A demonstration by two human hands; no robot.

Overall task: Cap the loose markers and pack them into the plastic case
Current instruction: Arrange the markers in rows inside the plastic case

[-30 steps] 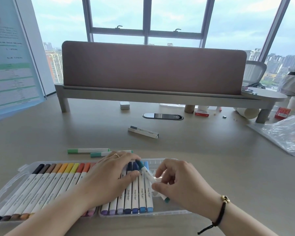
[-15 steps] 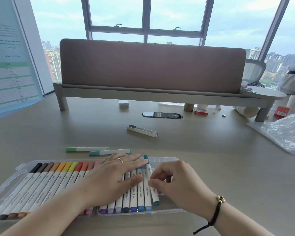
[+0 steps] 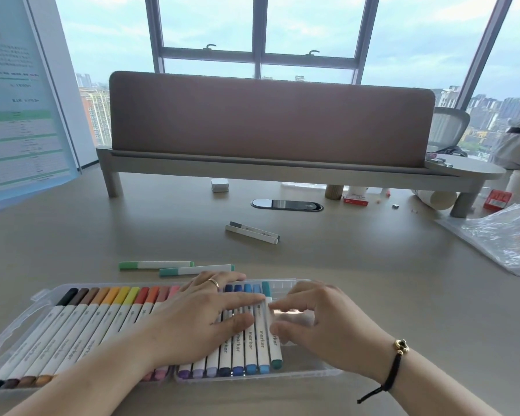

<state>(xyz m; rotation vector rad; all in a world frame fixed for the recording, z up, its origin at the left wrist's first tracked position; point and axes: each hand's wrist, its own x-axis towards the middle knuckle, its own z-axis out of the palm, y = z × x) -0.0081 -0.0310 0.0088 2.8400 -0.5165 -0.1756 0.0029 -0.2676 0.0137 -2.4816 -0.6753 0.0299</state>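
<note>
A clear plastic case (image 3: 301,284) lies on the desk in front of me, filled from the left with a row of capped markers running from black through orange and pink to blue. A teal marker (image 3: 274,351) lies at the right end of that row. My left hand (image 3: 192,319) rests flat on the pink and blue markers, fingers spread. My right hand (image 3: 327,325) sits over the bare right part of the case, thumb and fingertips touching the teal marker's side. Loose on the desk beyond the case lie a green marker (image 3: 155,264), a mint marker (image 3: 195,270) and two grey markers (image 3: 252,232).
A raised shelf with a brown divider panel (image 3: 270,121) crosses the back of the desk. A crumpled plastic bag (image 3: 499,238) lies at the right. A cable port (image 3: 286,204), a tipped paper cup (image 3: 436,199) and small boxes sit under the shelf. A poster (image 3: 18,109) stands at the left.
My right hand has laid the teal marker down from a slant into the row beside the light blue one. My left hand has flattened over the markers, its fingers reaching further right.
</note>
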